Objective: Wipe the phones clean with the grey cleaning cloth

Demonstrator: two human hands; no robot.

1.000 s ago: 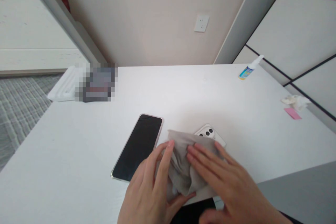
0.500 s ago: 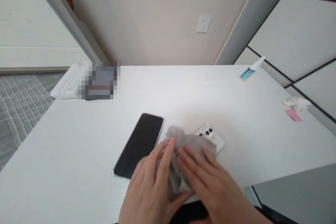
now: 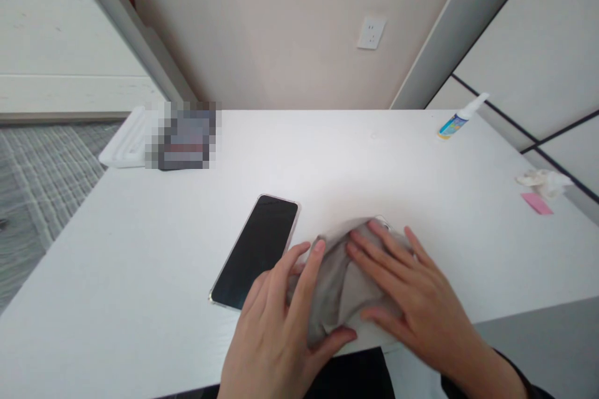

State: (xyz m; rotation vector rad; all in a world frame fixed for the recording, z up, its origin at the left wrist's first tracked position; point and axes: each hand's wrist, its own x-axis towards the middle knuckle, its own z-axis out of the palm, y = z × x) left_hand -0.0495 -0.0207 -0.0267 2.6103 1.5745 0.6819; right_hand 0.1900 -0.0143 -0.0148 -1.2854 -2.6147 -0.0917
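A crumpled grey cloth (image 3: 341, 280) lies over a white phone (image 3: 384, 221), whose camera end barely shows past the cloth's far edge. My left hand (image 3: 276, 324) curls round the near left end of the covered phone, index finger on one side and thumb on the other; the cloth hides the exact contact. On top of the cloth, my right hand (image 3: 407, 287) lies flat with its fingers stretched out and slightly apart. To the left of both hands rests a second phone (image 3: 257, 249), black screen up, in a clear case.
On the white table (image 3: 116, 274), a small bottle with a white nozzle (image 3: 458, 120) lies at the back right. Nearby are a crumpled tissue (image 3: 545, 183) and a pink slip (image 3: 537, 203). A white tray-like object (image 3: 126, 143) and a blurred dark item (image 3: 187, 140) sit back left.
My right hand has slid up and to the right with the cloth, which now covers most of the white phone's camera end. My left hand stays about its end. The view has shifted slightly.
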